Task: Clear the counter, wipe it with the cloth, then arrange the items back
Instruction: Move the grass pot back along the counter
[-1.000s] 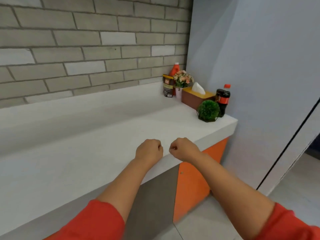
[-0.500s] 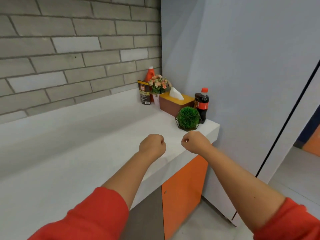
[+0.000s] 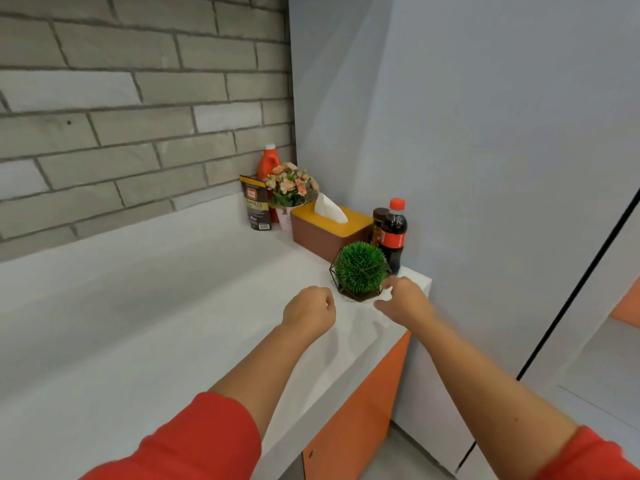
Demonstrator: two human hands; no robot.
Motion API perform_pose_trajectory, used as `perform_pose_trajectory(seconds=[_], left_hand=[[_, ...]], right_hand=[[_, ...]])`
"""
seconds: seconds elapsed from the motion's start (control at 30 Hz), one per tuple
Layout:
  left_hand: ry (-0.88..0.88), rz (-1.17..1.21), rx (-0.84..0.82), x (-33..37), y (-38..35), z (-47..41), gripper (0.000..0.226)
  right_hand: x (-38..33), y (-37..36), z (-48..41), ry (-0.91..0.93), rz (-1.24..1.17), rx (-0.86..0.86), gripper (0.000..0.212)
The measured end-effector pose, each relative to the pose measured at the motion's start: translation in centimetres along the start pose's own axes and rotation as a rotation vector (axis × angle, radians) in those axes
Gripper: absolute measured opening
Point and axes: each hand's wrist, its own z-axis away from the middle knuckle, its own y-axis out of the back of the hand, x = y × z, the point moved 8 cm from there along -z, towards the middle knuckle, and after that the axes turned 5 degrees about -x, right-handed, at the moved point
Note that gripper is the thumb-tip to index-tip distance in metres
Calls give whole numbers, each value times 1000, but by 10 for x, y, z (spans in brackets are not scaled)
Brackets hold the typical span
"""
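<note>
At the right end of the table [image 3: 173, 323], clearing seemingly just begun: right hand [image 3: 407, 303] just beside the green ball plant [image 3: 360, 266], fingers [image 3: 393, 283] parted, empty; left hand [image 3: 308, 311] fisted, empty. Next: grip the plant, lift clear of the cola bottle [image 3: 393, 237] behind.

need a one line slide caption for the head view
Right hand reaches for the green ball plant on the counter, left hand fisted nearby.
</note>
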Motion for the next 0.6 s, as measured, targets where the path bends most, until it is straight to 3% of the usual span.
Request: perform_pose_trajectory(seconds=[0.2, 0.27, 0.43, 0.6], left_hand=[[51, 102, -26, -5, -11, -42, 44], [35, 155, -10, 0, -10, -56, 56], [-23, 228, -31, 15, -17, -79, 95], [-30, 386, -40, 13, -26, -92, 85]], right_hand=[[10, 1, -47, -30, -53, -39, 96], [13, -1, -59, -38, -56, -75, 105], [19, -5, -76, -27, -55, -128, 107], [18, -8, -79, 32, -145, -120, 87]])
